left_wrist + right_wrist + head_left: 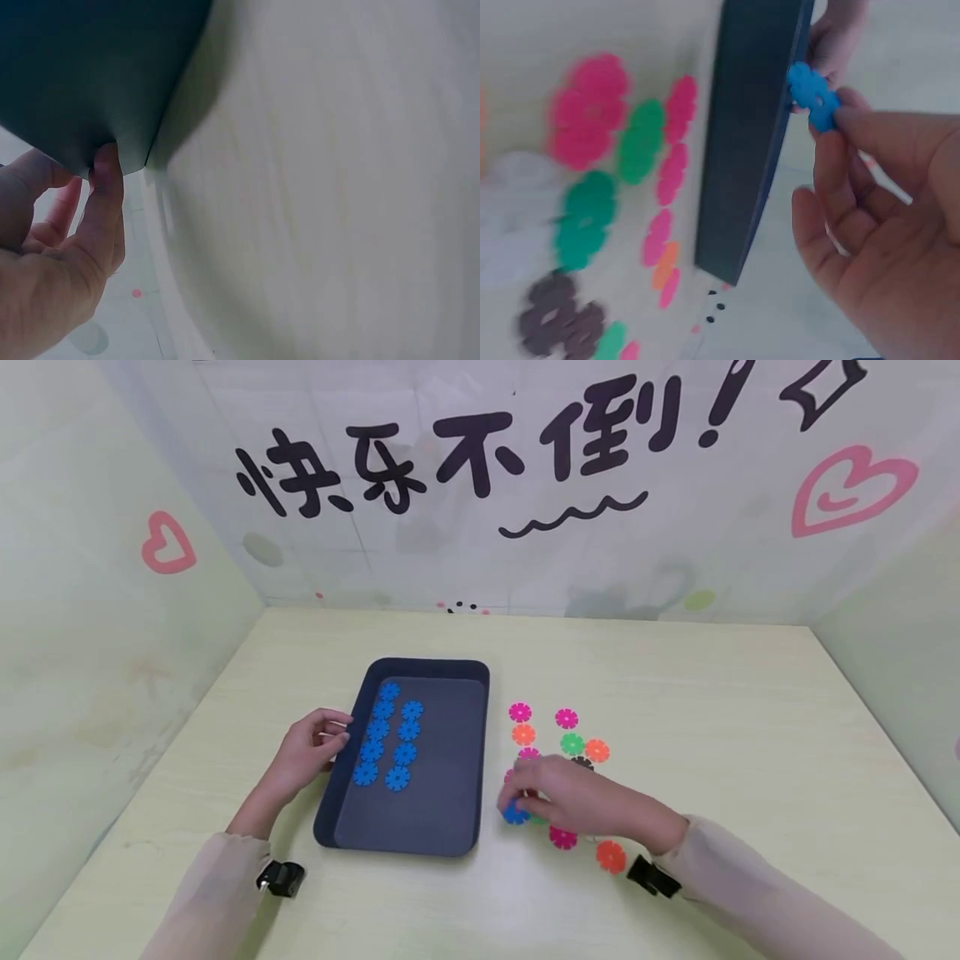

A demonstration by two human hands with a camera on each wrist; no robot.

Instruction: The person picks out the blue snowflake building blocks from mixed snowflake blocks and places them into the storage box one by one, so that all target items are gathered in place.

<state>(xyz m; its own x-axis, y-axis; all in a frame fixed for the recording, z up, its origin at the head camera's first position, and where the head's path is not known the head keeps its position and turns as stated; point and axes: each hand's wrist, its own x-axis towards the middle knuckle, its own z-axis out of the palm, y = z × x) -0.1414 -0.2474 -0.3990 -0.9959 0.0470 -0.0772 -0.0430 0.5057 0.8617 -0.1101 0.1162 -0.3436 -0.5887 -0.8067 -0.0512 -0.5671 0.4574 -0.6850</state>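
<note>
A dark blue tray (446, 760) lies on the table, with several blue notched plastic discs (378, 728) in two columns in its left half. My left hand (303, 750) grips the tray's left rim, and the left wrist view shows its fingers (105, 195) against the tray's wall. Right of the tray, my right hand (577, 793) is low over a group of loose discs. It pinches a blue notched disc (814, 96) between thumb and fingertips. The right hand partly covers the discs beneath it in the head view.
The loose discs on the table include pink (566, 718), orange (597, 750), green (572, 743) and black (582, 762) ones, plus white ones (517, 217) in the right wrist view. An orange-red disc (611, 857) lies near the right wrist. A printed wall (450, 560) stands behind the table.
</note>
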